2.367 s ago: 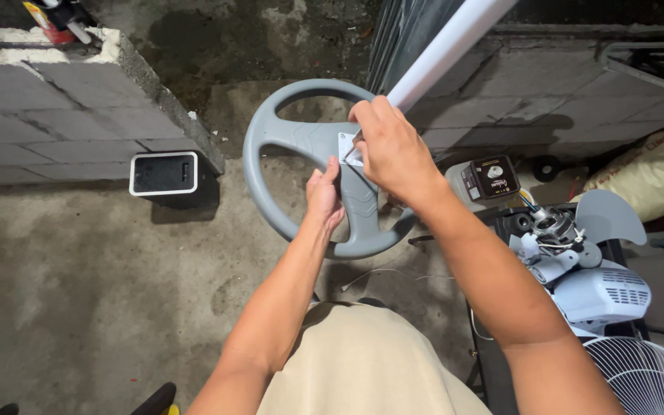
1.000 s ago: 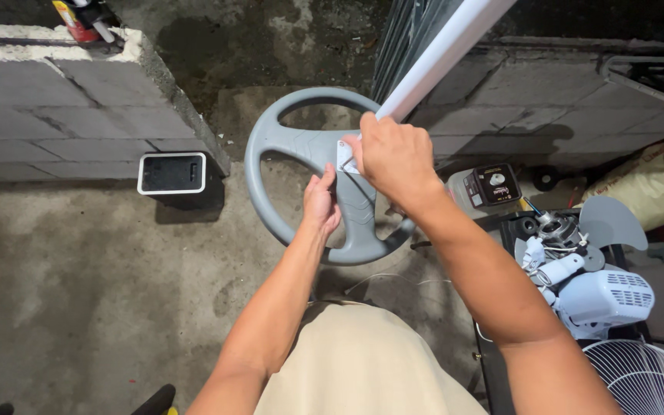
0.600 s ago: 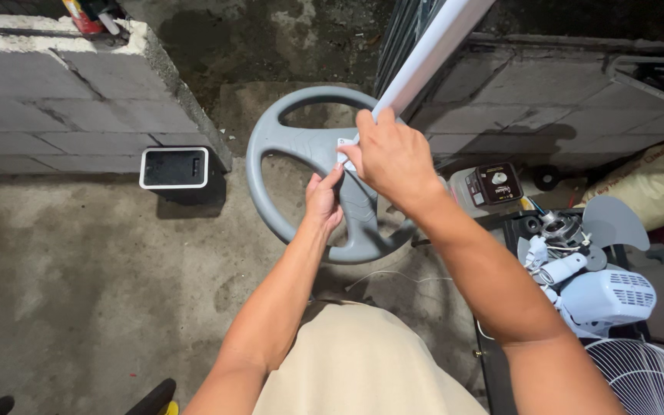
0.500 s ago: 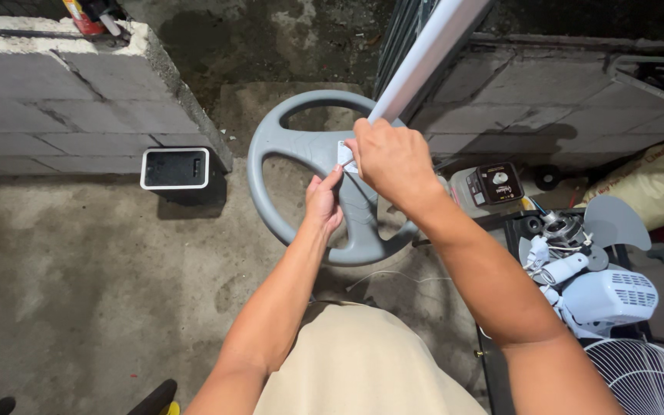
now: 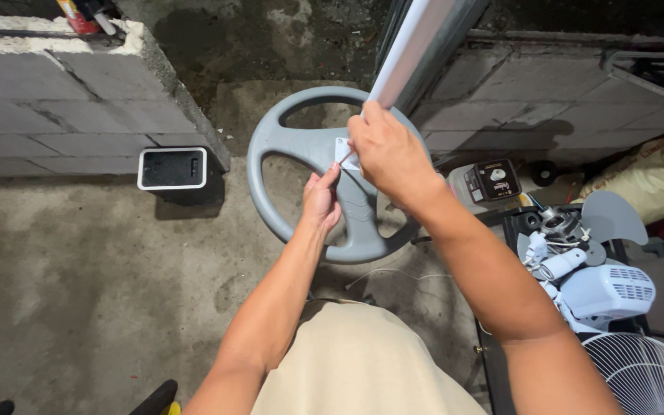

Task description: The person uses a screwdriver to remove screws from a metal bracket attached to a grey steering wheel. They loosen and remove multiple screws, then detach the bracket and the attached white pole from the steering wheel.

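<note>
A grey wheel-shaped fan base (image 5: 270,146) with spokes stands on the concrete floor in front of me. From its hub a white pole (image 5: 416,46) rises toward the top of the view. My right hand (image 5: 390,154) is closed around the pole's lower end, just above a small white plate (image 5: 342,150) at the hub. My left hand (image 5: 320,204) reaches in from below, its fingertips pinched on a thin tool whose tip touches that plate. My right hand hides the joint between pole and hub.
A black box with a white rim (image 5: 172,167) sits against a concrete block wall (image 5: 48,100) at left. At right lie a white fan motor (image 5: 605,288), a grey fan blade (image 5: 616,219), a wire fan grille (image 5: 647,376), a small dark box (image 5: 495,179) and a tan sack (image 5: 655,177).
Both hands have stayed at the hub. My head has shifted slightly, so the base and the black box sit a little lower in view.
</note>
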